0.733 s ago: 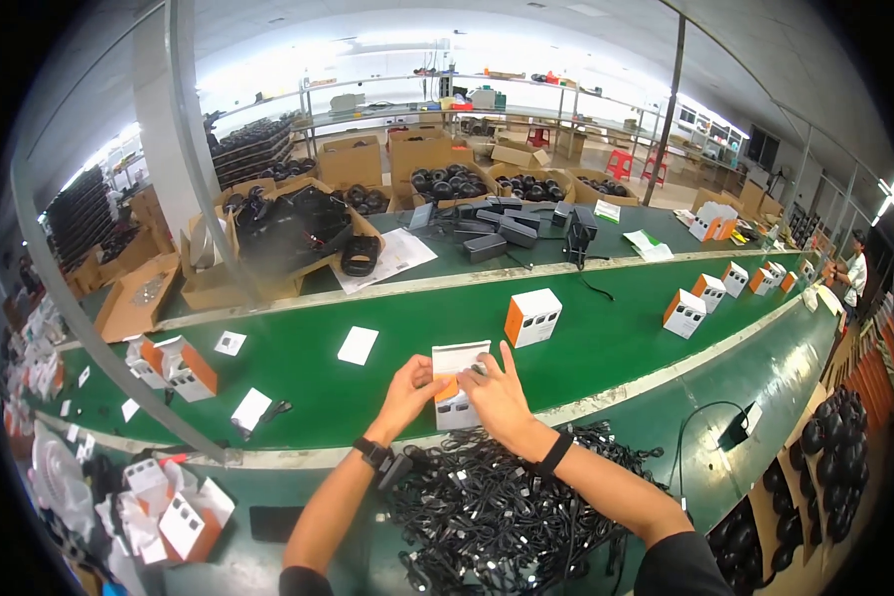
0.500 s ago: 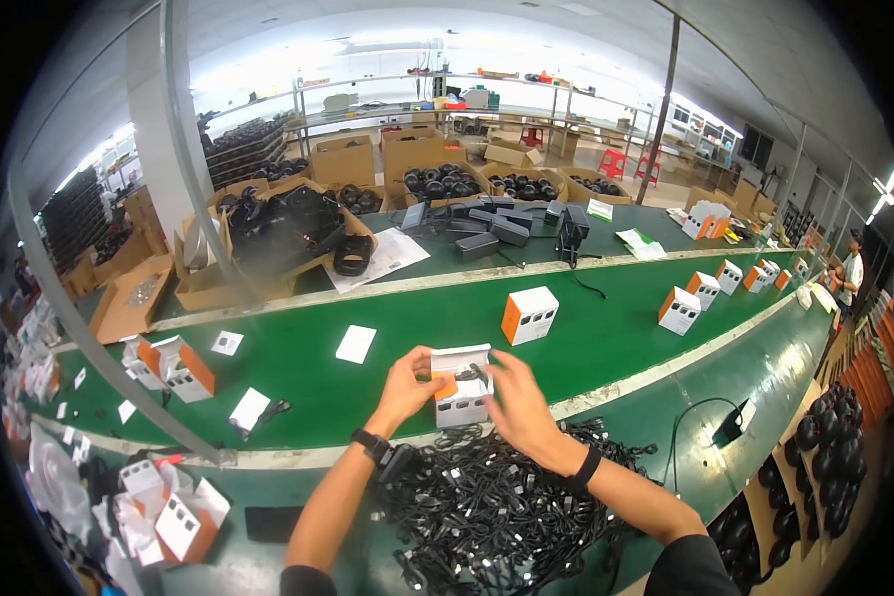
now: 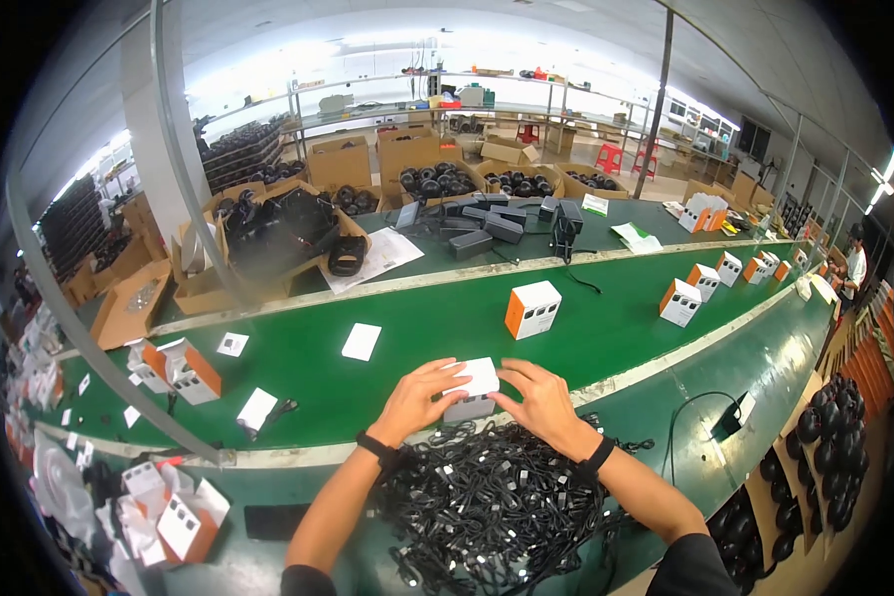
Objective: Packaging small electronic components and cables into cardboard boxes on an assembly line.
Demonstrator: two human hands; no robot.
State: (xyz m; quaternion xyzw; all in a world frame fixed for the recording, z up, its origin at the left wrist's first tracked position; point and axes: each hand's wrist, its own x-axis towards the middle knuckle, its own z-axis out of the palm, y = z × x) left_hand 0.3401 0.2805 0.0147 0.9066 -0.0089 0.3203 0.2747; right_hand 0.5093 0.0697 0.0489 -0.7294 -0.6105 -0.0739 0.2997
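A small white box (image 3: 475, 377), its lid now down, stands at the near edge of the green belt in front of me. My left hand (image 3: 419, 399) grips its left side, fingers over the top edge. Against its right side, my right hand (image 3: 544, 405) has curved fingers and a thumb at the front corner. Below both hands spreads a large pile of black cables (image 3: 497, 497) with pale plugs. Whatever lies inside the box is hidden by the lid.
A closed white-and-orange box (image 3: 533, 310) stands farther along the belt (image 3: 427, 323); several more are at the right. Open boxes (image 3: 191, 372) and white cards (image 3: 362, 342) lie leftward. Black adapters (image 3: 502, 226) cover the far table. A metal post (image 3: 184, 149) rises at left.
The open box flap has been folded down, hiding the cable and orange piece seen inside before. Both hands have shifted to the box's top and sides.
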